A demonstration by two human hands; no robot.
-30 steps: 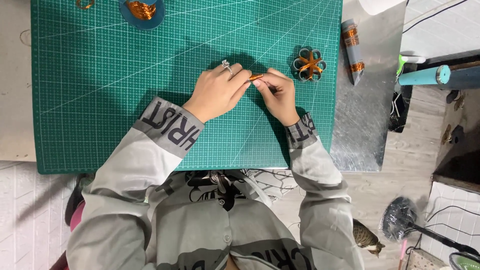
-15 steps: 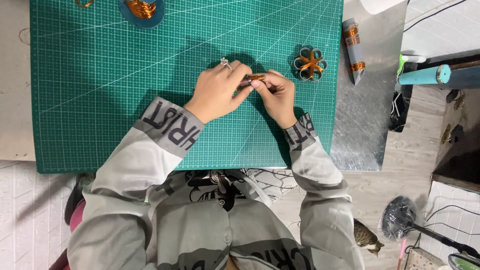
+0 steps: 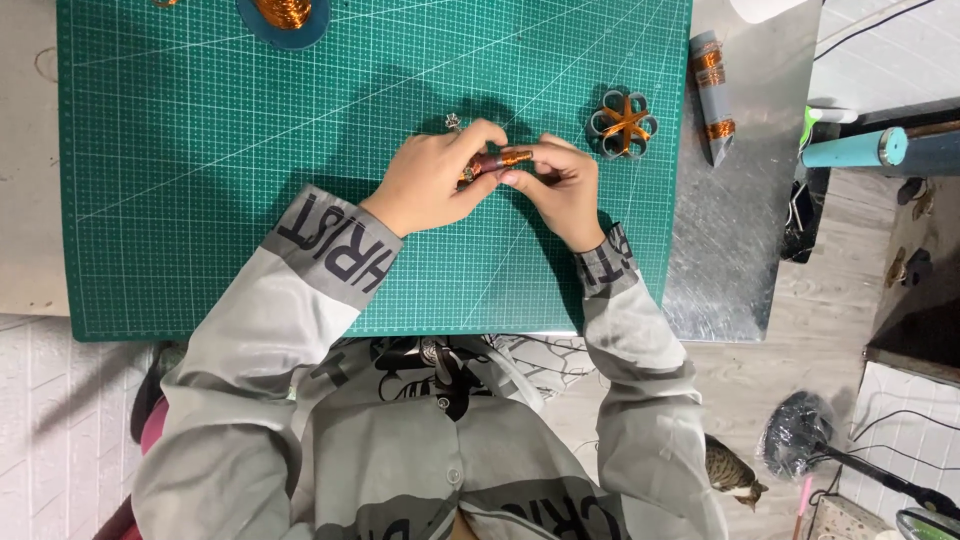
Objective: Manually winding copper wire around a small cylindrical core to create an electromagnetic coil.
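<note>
Both the left hand [image 3: 432, 180] and right hand [image 3: 565, 190] gripped a small copper-wrapped tube [image 3: 503, 160] mid-winding over the green mat [image 3: 200, 200], likely needing another tight turn.

Your table [image 3: 745, 250] shows bare metal at the right, where a grey copper-wound tube [image 3: 711, 95] lies. A green cutting mat [image 3: 250, 150] covers most, carrying a flower-shaped piece [image 3: 624, 124] upper right and a copper spool [image 3: 284, 14] at the top.

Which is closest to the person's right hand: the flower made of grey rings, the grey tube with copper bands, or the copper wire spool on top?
1. Grey ring flower, just right of the right hand.
2. Grey copper-banded tube, farther right.
3. Copper wire spool, far upper left.
</note>
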